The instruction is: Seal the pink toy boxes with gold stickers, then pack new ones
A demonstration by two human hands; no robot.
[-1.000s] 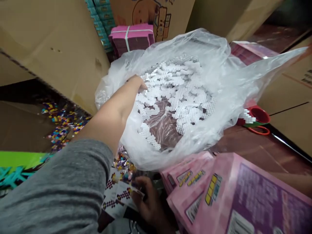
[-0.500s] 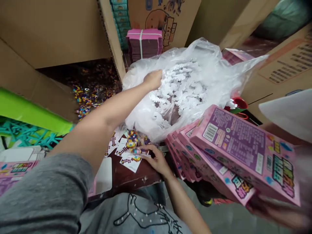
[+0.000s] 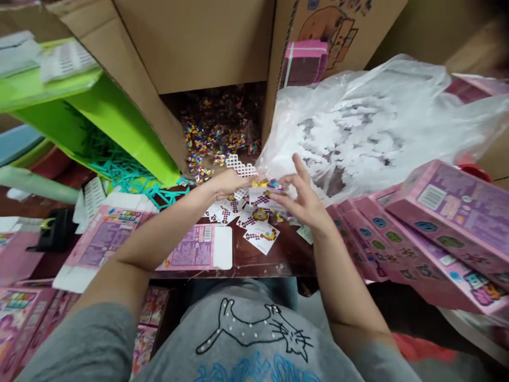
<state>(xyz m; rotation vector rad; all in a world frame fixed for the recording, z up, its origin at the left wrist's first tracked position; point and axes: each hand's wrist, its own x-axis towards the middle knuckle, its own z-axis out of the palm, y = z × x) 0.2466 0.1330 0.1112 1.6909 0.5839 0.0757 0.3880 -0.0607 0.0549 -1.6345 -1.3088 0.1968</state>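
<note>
My left hand [image 3: 228,183] is closed on a white perforated grid piece [image 3: 238,165], which juts up past its fingers. Close beside it, my right hand [image 3: 304,200] pinches a small clear packet of coloured beads [image 3: 274,183], its index finger raised. A printed card [image 3: 260,198] shows just below the packet; whether it is held too I cannot tell. More small cards [image 3: 262,237] with pixel patterns lie on the dark red table under both hands. To the right, a large clear plastic bag [image 3: 284,119] lies open around many white grid pieces [image 3: 358,127].
Pink boxes [image 3: 449,204] are stacked at the right. Flattened pink cartons [image 3: 194,246] lie at the left. A tipped cardboard box [image 3: 210,48] stands behind many bead packets [image 3: 222,127]. Teal strips [image 3: 147,185] spill from a lime-green box [image 3: 119,116].
My left hand has come out of the plastic bag toward me with a white grid piece. My right hand, still with the bead packet, has moved up beside it. The view has swung left.
</note>
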